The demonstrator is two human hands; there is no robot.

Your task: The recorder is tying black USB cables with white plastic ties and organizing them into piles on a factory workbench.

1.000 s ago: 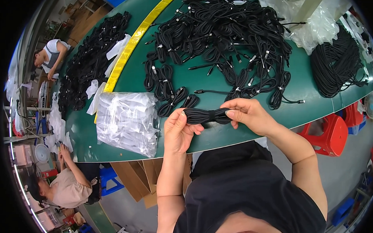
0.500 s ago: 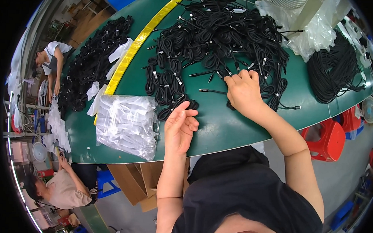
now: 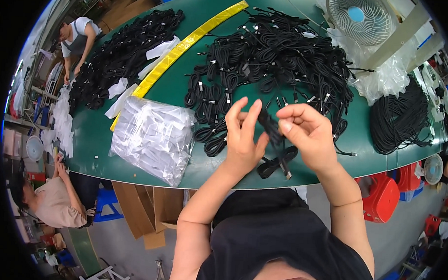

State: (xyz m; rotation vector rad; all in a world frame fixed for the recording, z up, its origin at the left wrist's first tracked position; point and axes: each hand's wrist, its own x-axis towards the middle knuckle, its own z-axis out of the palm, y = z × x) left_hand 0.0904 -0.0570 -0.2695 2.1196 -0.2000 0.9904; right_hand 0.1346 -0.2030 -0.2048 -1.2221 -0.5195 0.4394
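Observation:
A coiled black cable (image 3: 270, 128), blurred by motion, is raised between my hands above the near edge of the green table. My left hand (image 3: 244, 138) has its thumb and fingers around the left side of the coil. From the other side, my right hand (image 3: 310, 138) pinches at it with bent thumb and index finger, partly hiding the grip. The lower loop and a metal plug end (image 3: 287, 173) hang below the hands. Just beyond lies a large heap of coiled black cables (image 3: 286, 48), with several smaller coils (image 3: 219, 135) left of my left hand.
A clear bag of white pieces (image 3: 152, 137) lies at the left, beside yellow tape (image 3: 188, 42) across the table. Beyond it is another cable heap (image 3: 123, 55). At the right are a loose black cable bundle (image 3: 400, 119) and a fan (image 3: 359, 16). Two people work at the left.
My right hand has drawn back from the heap, bringing a coiled cable toward me. The left hand has moved right and up to meet it. The view has shifted slightly.

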